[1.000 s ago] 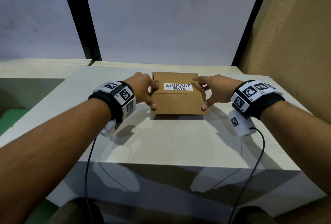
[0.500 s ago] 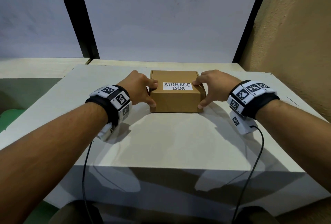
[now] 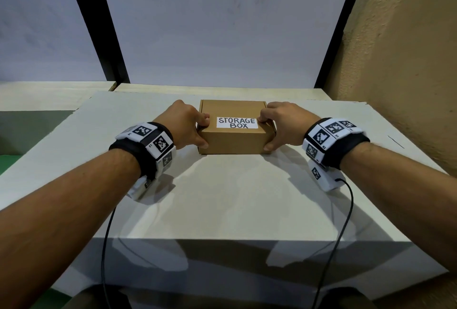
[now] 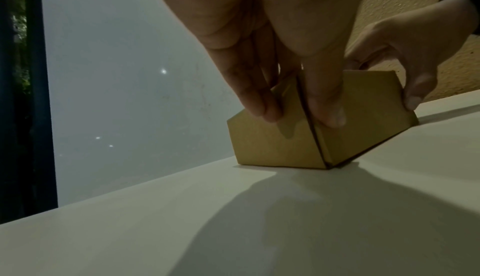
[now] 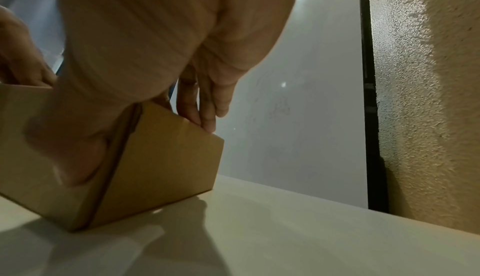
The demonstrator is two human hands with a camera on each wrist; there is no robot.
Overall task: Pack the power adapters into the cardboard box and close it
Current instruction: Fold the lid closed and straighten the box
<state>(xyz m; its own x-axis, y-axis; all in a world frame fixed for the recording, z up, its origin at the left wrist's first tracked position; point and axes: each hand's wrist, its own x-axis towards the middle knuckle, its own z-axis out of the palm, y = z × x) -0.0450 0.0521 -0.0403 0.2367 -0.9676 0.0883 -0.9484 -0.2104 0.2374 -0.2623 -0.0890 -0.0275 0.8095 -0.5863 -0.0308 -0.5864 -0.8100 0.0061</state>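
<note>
- Head view: the cardboard box [image 3: 233, 127], lid shut and labelled "STORAGE BOX", sits on the pale bench [image 3: 222, 197]. The left hand [image 3: 184, 125] grips its left end, the right hand [image 3: 284, 124] its right end, thumbs on the front face.
- Left wrist view: the left hand's fingers [image 4: 259, 104] curl onto the box's side, thumb pressing the front corner.
- Right wrist view: the right hand's fingers [image 5: 205, 114] curl over the box's top edge, thumb against the front.

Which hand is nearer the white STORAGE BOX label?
Right, narrowly. The right hand has a fingertip at the label's right edge; the left hand grips the cardboard box just short of its left edge.
</note>
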